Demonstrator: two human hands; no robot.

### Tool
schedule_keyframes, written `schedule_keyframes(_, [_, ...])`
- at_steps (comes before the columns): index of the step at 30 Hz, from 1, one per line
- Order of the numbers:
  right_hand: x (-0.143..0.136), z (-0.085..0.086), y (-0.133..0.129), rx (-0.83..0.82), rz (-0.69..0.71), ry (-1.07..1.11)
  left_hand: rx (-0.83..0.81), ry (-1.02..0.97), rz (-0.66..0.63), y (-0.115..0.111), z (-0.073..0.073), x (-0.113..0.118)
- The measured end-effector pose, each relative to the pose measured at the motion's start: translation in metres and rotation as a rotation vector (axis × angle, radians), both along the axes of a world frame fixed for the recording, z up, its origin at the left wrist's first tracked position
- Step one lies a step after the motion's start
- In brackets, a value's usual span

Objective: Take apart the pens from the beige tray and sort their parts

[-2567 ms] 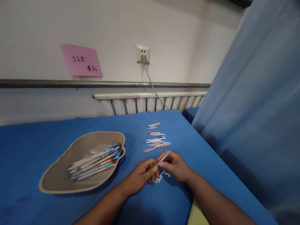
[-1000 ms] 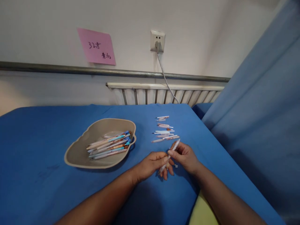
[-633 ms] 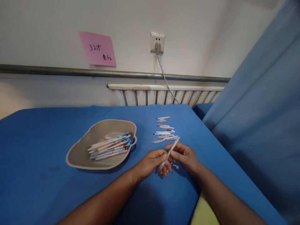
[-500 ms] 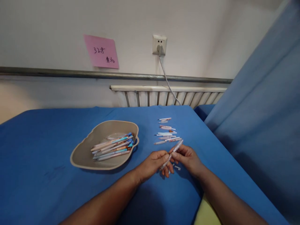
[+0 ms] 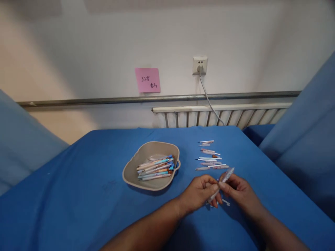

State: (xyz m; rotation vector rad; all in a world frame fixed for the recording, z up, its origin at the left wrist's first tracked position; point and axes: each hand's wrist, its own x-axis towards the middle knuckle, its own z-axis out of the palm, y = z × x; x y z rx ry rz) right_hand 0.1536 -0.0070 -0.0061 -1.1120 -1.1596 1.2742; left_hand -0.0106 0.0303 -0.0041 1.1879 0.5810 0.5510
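Between both hands is a pale, translucent pen (image 5: 227, 175), tilted up to the right. My left hand (image 5: 202, 191) is closed on its lower part, and my right hand (image 5: 239, 191) pinches it higher up. Small white pieces (image 5: 225, 202) lie on the blue cloth beneath the hands. Just beyond them, pen barrels and thin white refills (image 5: 209, 159) are spread in short rows. A beige bin (image 5: 131, 171) at the left of the hands holds several pens (image 5: 155, 168) with blue and brown ends.
A blue cloth (image 5: 86, 195) covers the table. Behind it are a white radiator (image 5: 180, 109), a metal rail (image 5: 110, 100), a pink note (image 5: 148, 80) and a wall socket (image 5: 200, 65) with a hanging cord. Blue curtains (image 5: 311, 139) flank both sides.
The camera view has shifted, so the table, bin and hands appear farther right and somewhat lower. Both hands still hold the pen in nearly the same pose.
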Motion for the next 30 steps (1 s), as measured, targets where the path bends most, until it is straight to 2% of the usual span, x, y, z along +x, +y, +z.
schedule_keyframes(6, [0.004,-0.004,0.002,0.006,0.012,0.035,-0.004,0.007,0.009,0.001,-0.005,-0.001])
schedule_keyframes(13, [-0.002,0.002,0.002,0.024,0.014,0.006,0.086,0.028,0.069,-0.003,-0.014,0.002])
schedule_keyframes(19, [-0.005,-0.001,0.004,0.029,-0.012,0.022,0.27,0.125,0.125,-0.004,-0.007,0.001])
schedule_keyframes(25, [-0.004,-0.006,0.008,0.048,-0.041,0.034,0.314,0.173,0.133,-0.001,0.001,-0.001])
schedule_keyframes(27, [-0.002,-0.005,0.01,0.055,-0.052,0.117,0.318,0.18,0.132,0.001,0.001,0.0])
schedule_keyframes(30, [0.0,0.001,0.012,0.015,-0.023,0.351,0.357,0.216,0.117,0.002,0.002,-0.001])
